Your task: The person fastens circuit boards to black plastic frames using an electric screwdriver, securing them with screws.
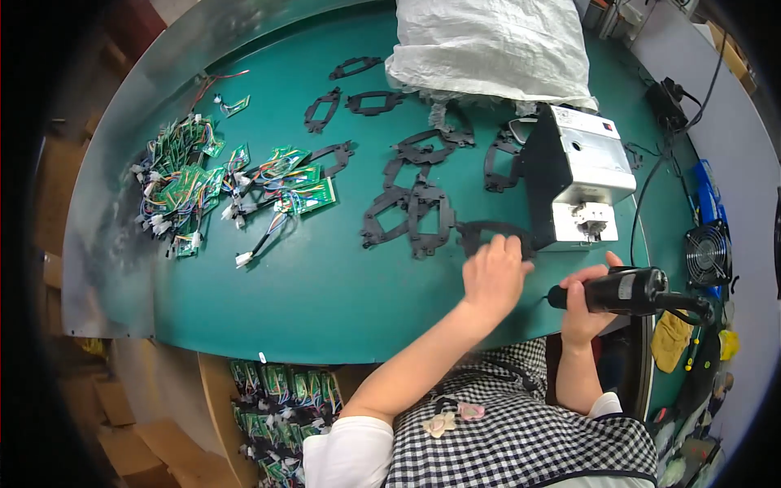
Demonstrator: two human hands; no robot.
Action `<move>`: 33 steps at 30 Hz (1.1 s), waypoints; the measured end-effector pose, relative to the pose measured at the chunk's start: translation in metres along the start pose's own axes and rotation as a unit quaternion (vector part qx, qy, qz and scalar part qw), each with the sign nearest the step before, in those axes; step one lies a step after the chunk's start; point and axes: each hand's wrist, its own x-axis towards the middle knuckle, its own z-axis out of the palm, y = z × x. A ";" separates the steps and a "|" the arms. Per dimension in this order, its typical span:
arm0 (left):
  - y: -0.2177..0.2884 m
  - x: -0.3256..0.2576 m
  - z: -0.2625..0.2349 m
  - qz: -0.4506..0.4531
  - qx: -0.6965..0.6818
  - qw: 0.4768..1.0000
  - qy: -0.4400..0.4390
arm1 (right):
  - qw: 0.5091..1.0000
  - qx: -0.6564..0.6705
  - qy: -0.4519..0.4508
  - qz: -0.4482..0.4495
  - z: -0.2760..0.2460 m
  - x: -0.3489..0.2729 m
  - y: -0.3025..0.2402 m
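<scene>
Left hand: left hand [492, 272] lies on a black flat frame [488, 236], fingers bent down and pinching its near edge, prob. to keep the thin part from sliding on the smooth surface.
Right hand: right hand [587, 305] closed round a black electric screwdriver [622, 290], fingers wrapped tight on the body; tool lies about level, tip twd the left hand, cable goes off to the right.
Frame position: on the green surface [325, 285], just in front of the grey screw feeder box [578, 175], touching or almost; cannot tell which.
Other frames: more black frames [411, 211] scattered behind, some overlapping.
Boards: pile of green circuit boards w/ wires [195, 183] well apart at far left.
Bag: white woven bag [492, 45] at far edge.
Open room: wide bare green area betw. boards and hands; near edge of surface just under both wrists.
Tight side: right is crowded, w/ box, cables and a small fan [708, 254].
</scene>
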 end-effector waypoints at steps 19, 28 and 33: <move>-0.196 -0.045 -0.157 -0.017 0.274 0.961 0.043 | 0.979 0.150 -0.067 0.117 -0.026 0.016 0.004; -0.175 -0.020 -0.187 -0.036 0.319 0.947 -0.022 | 0.866 -0.251 -0.421 0.095 0.042 0.027 -0.025; -0.221 -0.010 -0.195 -0.056 0.048 0.990 -0.119 | 0.804 -0.323 -0.489 0.097 0.042 0.003 -0.013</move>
